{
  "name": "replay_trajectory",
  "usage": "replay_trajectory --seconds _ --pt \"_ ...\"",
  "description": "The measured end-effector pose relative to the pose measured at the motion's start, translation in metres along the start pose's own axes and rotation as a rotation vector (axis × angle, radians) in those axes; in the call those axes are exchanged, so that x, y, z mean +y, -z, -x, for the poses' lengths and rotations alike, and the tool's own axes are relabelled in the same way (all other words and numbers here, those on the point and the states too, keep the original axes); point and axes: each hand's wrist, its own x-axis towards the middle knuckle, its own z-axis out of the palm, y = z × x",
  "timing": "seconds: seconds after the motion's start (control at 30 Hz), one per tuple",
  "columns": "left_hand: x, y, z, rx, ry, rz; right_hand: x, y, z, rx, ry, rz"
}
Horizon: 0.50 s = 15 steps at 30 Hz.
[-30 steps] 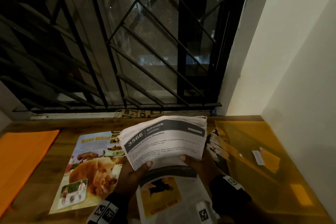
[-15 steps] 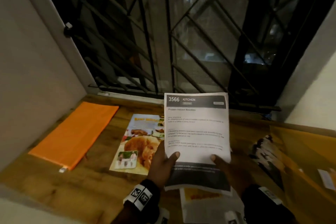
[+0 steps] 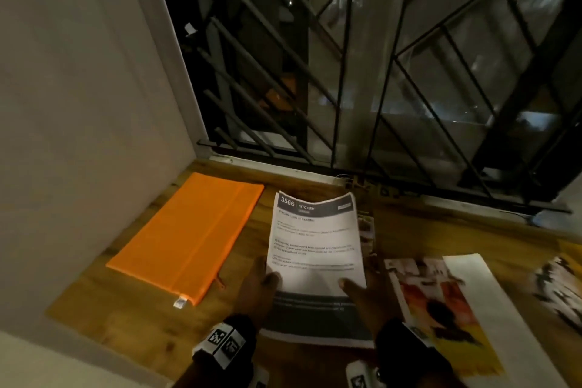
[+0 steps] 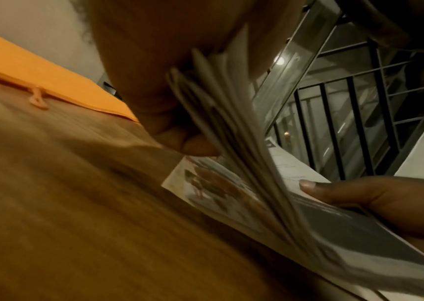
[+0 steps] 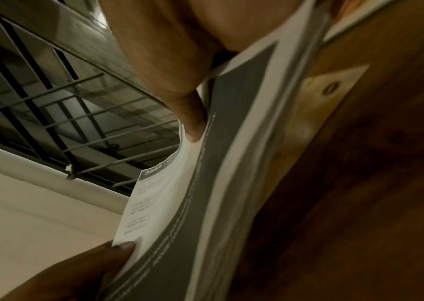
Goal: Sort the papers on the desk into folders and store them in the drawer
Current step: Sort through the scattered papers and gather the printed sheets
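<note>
Both hands are on a stack of white printed sheets with dark grey header and footer bands [image 3: 315, 249], top page reading "3566 KITCHEN". The left hand [image 3: 256, 290] pinches the near-left edge, thumb on top and the other fingers underneath; the right hand [image 3: 367, 296] does the same on the near-right edge. So both are grasping the stack, neither is loose. From the left wrist view you can see the sheets fanning apart at the edge, so it's several pages, not squared up.

The stack hangs just above the wooden desk [image 3: 126, 318], over a colourful animal-photo page [image 4: 213, 189] lying flat. A flat orange zip folder [image 3: 189, 236] sits just to the left by the wall, and it looks closed.

If I were doing this, I'd tap the stack square on the desk first, then set it down or keep it in one hand while unzipping the folder. Shoving fanned pages in will probably crumple corners. More picture pages [image 3: 441, 309] lie to the right, still unsorted.
</note>
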Motion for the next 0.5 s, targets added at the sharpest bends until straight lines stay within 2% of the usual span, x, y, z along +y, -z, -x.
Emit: replay_trajectory --seconds 0.17,0.33,0.47,0.5 --pt "-0.019 0.034 -0.031 -0.066 0.022 -0.220 0.004 -0.048 -0.016 0.073 0.008 0.188" --pt "-0.028 0.038 -0.034 -0.065 0.001 -0.359 0.001 -0.056 -0.022 0.134 -0.021 0.361" --pt "-0.023 0.043 -0.028 0.042 -0.105 -0.520 0.027 -0.034 -0.036 0.153 -0.022 0.457" --pt "-0.020 0.042 -0.026 0.079 -0.124 -0.546 0.010 -0.030 -0.024 0.140 -0.031 0.483"
